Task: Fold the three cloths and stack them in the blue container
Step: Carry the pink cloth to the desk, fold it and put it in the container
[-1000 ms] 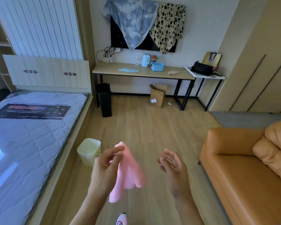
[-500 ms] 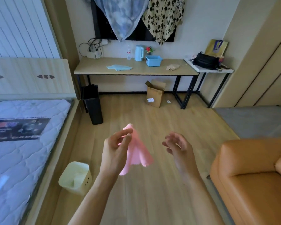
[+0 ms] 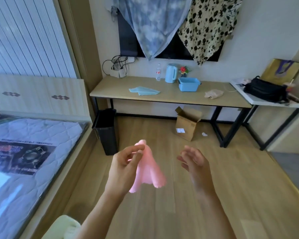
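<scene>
A pink cloth (image 3: pixel 149 171) hangs in the air over the wooden floor, pinched at its top by my left hand (image 3: pixel 123 167). My right hand (image 3: pixel 194 162) is raised beside it with fingers apart, holding nothing. Far ahead on the long wooden desk (image 3: pixel 110 91) stands the blue container (image 3: pixel 188 84). A light blue cloth (image 3: pixel 143 91) lies flat on the desk to the container's left. A crumpled beige cloth (image 3: pixel 213 94) lies to its right.
A black bin (image 3: pixel 106 131) and an open cardboard box (image 3: pixel 187 125) stand on the floor by the desk. A bed (image 3: pixel 34 149) runs along the left. A pale bin (image 3: pixel 66 226) is near my left arm. A black bag (image 3: pixel 264 89) rests on a white side table.
The view has moved closer to the desk, and the sofa has left the frame. My left hand keeps hold of the pink cloth; both hands stay raised.
</scene>
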